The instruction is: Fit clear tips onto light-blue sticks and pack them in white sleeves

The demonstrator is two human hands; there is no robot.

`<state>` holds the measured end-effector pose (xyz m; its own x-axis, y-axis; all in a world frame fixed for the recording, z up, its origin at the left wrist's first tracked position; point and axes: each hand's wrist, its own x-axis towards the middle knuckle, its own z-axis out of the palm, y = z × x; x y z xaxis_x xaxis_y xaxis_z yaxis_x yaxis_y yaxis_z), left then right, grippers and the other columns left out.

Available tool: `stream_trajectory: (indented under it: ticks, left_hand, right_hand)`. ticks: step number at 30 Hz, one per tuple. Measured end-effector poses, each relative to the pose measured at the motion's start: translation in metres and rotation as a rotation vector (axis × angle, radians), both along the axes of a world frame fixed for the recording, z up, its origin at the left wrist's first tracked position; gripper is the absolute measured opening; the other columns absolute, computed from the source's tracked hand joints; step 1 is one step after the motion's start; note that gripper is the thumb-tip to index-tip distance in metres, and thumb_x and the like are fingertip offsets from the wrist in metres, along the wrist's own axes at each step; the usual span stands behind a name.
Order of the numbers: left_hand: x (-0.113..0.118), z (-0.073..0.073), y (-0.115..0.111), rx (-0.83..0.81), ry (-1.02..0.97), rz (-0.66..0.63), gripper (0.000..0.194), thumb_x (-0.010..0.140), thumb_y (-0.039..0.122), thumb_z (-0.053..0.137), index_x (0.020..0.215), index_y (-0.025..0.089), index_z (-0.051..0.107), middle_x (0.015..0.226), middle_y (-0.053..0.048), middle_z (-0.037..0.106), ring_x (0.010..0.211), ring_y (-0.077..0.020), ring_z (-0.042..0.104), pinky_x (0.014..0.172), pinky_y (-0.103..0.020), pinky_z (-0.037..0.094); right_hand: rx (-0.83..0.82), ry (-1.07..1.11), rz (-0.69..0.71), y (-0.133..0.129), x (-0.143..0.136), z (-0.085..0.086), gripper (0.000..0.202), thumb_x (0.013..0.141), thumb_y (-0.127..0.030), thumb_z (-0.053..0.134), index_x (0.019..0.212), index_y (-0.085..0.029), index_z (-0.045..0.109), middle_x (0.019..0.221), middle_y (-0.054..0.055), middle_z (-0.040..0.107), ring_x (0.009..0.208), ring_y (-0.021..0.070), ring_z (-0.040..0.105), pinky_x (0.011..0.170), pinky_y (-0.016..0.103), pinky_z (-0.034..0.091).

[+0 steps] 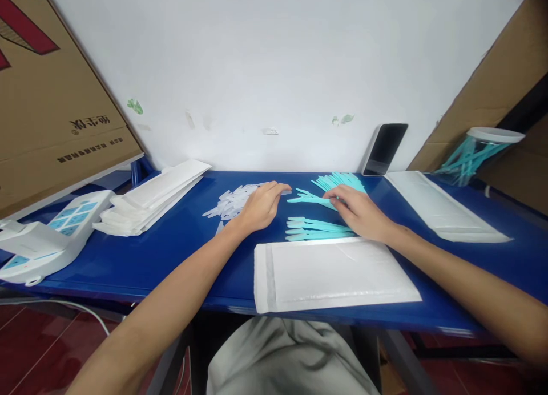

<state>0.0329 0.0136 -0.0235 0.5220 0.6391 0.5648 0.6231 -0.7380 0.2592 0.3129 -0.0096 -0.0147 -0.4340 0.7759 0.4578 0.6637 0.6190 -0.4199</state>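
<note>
My left hand (pixel 264 205) is over the right side of a pile of small translucent pieces (pixel 233 201), its fingers together; what they hold, if anything, is hidden. My right hand (pixel 357 209) pinches the end of some turquoise sticks (pixel 314 198), whose other ends fan out leftward. Behind it lies a larger heap of turquoise sticks (pixel 340 181). A row of similar sticks (pixel 317 229) rests nearer to me, its right end beside my right wrist. In front of that row a white padded envelope (pixel 338 274) lies flat on the blue table (pixel 171 258).
White envelopes (pixel 149 198) are stacked at left, beside a power strip (pixel 81 218). Another envelope (pixel 445 206) lies at right, near a clear jar of turquoise sticks (pixel 475 155). A phone (pixel 385 149) leans on the wall. Cardboard (pixel 55 98) stands at far left.
</note>
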Motion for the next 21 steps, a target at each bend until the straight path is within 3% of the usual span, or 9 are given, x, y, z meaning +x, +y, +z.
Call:
stream_trajectory:
  ticks: [5,16,21]
  left_hand:
    - [-0.0007,-0.0001,-0.0008,0.014,-0.005,-0.006,0.035,0.1,0.013,0.032,0.117,0.018,0.062,0.1,-0.008,0.066,0.094,-0.0223,0.061,0.087,-0.036,0.048]
    - [0.0024,0.0008,-0.003,-0.006,-0.009,0.008,0.03,0.1,0.017,0.034,0.111,0.017,0.062,0.098,-0.007,0.07,0.091,-0.0213,0.064,0.083,-0.035,0.048]
    - [0.0012,0.0014,-0.0024,-0.011,-0.004,0.006,0.03,0.099,0.016,0.035,0.111,0.018,0.062,0.1,-0.007,0.07,0.094,-0.0218,0.064,0.086,-0.035,0.049]
  right_hand:
    - [-0.056,-0.011,-0.016,-0.0005,0.0,0.0016,0.029,0.101,-0.029,0.038,0.107,-0.021,0.065,0.087,0.006,0.071,0.077,0.0224,0.065,0.073,0.036,0.049]
    - [-0.027,-0.008,-0.083,-0.0048,-0.0028,0.006,0.023,0.096,-0.034,0.048,0.103,-0.02,0.065,0.087,0.005,0.072,0.064,0.0189,0.061,0.065,0.033,0.045]
    - [-0.045,-0.019,-0.074,-0.0058,-0.0031,0.0067,0.021,0.095,-0.035,0.049,0.099,-0.021,0.064,0.078,0.003,0.07,0.058,0.0174,0.057,0.061,0.032,0.042]
